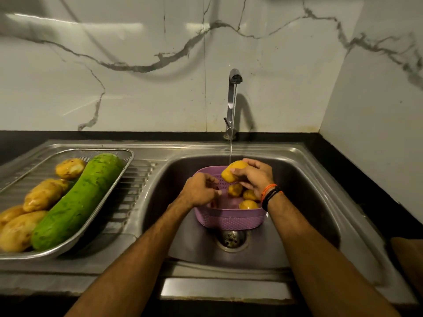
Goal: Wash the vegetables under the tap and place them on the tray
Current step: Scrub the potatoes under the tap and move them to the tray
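My right hand grips a yellow potato under the stream running from the tap. Just to its left, my left hand hovers with fingers curled over the purple basket, holding nothing that I can see. The basket stands in the sink and holds three more potatoes. On the drainboard at the left, a steel tray carries a long green gourd and several potatoes.
The sink drain lies in front of the basket. A black counter borders the sink at the right, with a marble wall behind. The ribbed drainboard shows between tray and basin.
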A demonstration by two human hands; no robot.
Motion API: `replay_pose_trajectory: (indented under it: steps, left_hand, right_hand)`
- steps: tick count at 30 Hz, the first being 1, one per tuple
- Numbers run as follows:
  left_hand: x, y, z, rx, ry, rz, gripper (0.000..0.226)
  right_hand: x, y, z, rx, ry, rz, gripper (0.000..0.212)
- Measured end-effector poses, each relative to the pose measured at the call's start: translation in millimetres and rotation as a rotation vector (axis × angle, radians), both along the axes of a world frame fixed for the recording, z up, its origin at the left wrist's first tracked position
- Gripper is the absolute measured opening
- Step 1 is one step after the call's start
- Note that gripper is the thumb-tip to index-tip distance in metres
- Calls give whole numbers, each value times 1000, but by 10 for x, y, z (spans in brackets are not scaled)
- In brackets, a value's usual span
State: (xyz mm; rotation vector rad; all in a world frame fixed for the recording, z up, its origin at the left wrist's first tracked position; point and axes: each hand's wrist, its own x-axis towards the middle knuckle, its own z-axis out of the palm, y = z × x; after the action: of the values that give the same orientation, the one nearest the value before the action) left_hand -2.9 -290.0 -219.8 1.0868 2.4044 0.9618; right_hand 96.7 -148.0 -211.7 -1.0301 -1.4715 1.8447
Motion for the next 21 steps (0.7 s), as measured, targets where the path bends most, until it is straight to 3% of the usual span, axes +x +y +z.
replay_pose_trajectory:
  steps: [5,12,15,18,21]
  left_hand:
    - [-49,265,113,147,-189,77,14]
    - [155,529,84,574,-932,159,25]
    - [171,608,50,680,-1076,179,35]
    - [139,642,63,750,-1094,149,42]
    - [132,647,80,784,-1137,76,44]
  right_hand:
    - [-50,0,-21,-117,99,-6,43]
    - [-209,-14,-53,-18,155,87,24]
    - [-303,-10,-126,135,36,76,45]
    - [-360,-53,-104,240,-33,149,62]
    - [-354,-119,-14,388,-93,144,67]
